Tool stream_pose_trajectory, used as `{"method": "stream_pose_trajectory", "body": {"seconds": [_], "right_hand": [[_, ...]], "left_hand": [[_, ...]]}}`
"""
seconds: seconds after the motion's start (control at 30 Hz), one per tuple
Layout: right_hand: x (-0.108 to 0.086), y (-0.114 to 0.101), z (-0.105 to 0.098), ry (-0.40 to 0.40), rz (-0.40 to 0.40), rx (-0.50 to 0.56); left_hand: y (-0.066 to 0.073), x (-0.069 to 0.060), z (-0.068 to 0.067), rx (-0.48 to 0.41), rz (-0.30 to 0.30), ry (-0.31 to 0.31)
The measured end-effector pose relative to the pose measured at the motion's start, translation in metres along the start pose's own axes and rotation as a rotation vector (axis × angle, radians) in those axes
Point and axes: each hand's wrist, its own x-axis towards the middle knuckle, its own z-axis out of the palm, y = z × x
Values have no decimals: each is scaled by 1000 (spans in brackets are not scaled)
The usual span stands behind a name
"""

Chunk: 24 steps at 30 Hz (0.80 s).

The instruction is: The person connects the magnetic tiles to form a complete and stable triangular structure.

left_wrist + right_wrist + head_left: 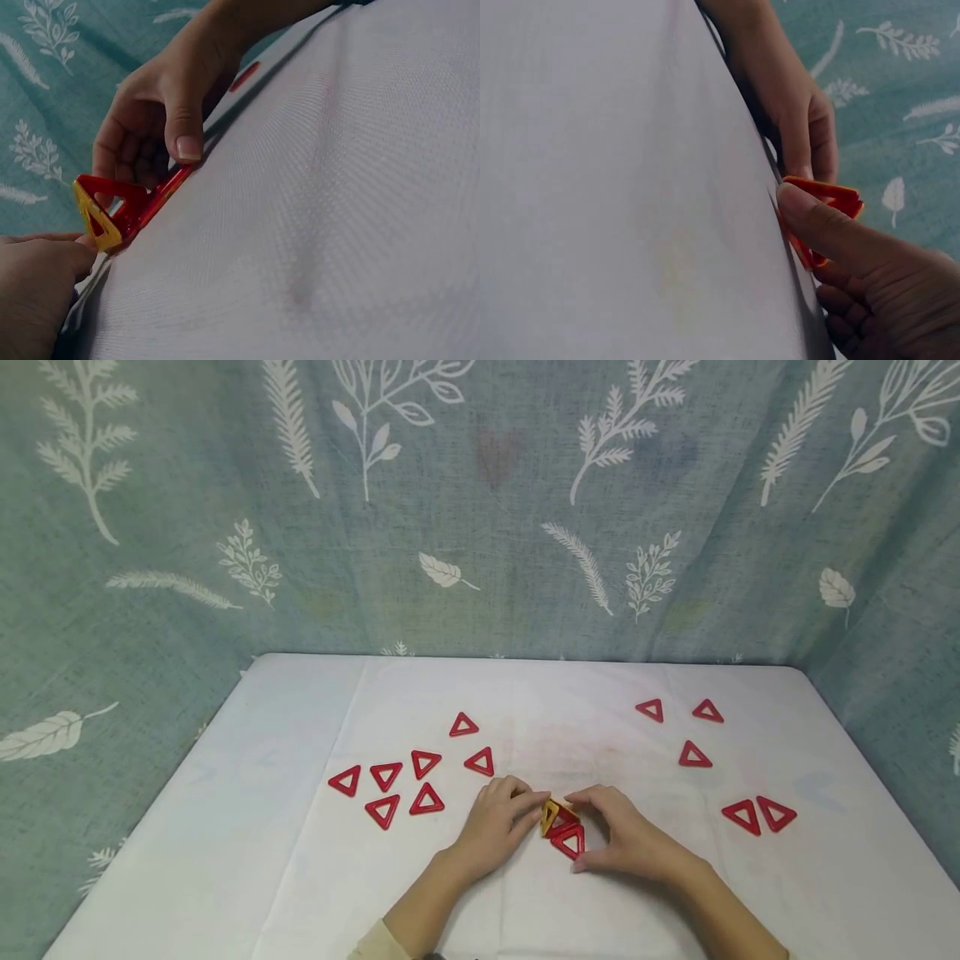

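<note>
A small cluster of triangular magnetic tiles stands on the white table between the two hands. Its yellow triangular tile [547,828] is raised on the left side, and a red tile [112,186] leans up against it. Another red triangular tile [579,842] lies nearly flat at the near right of the cluster. The left hand [495,822] holds the yellow tile's side with its fingertips. With thumb and forefinger the right hand [630,835] grips the near red tile and the far side. The right thumb hides part of the cluster in the right wrist view.
Several red triangular tiles [427,811] lie spread on the table left of the hands. More red tiles [785,821] lie at the right and far right. A leaf-patterned green cloth [480,602] hangs behind the white table [300,893].
</note>
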Motion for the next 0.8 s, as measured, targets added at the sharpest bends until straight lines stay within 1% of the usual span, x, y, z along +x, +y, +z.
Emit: {"method": "stream_pose_trajectory", "body": {"seconds": [0.07, 0.13, 0.2, 0.33, 0.47, 0.57, 0.7, 0.8], "right_hand": [[0, 0, -4, -28, 48, 31], [0, 1, -8, -39, 83, 46], [0, 2, -10, -45, 119, 47], [-1, 6, -14, -36, 180, 46], [-1, 11, -15, -18, 185, 29], [-1, 13, -15, -2, 159, 9], [-1, 15, -15, 25, 143, -1], [1, 16, -12, 49, 153, 9]], "left_hand": [[0, 0, -1, 1, -13, -20], [-1, 1, 0, -2, -21, -24], [-1, 1, 0, -21, -30, -14], [-1, 1, 0, -87, -46, 26], [-2, 2, 1, -158, -86, 43], [-2, 3, 1, -191, -105, 48], [-1, 3, 1, -176, -92, 52], [1, 3, 0, -160, -81, 56]]}}
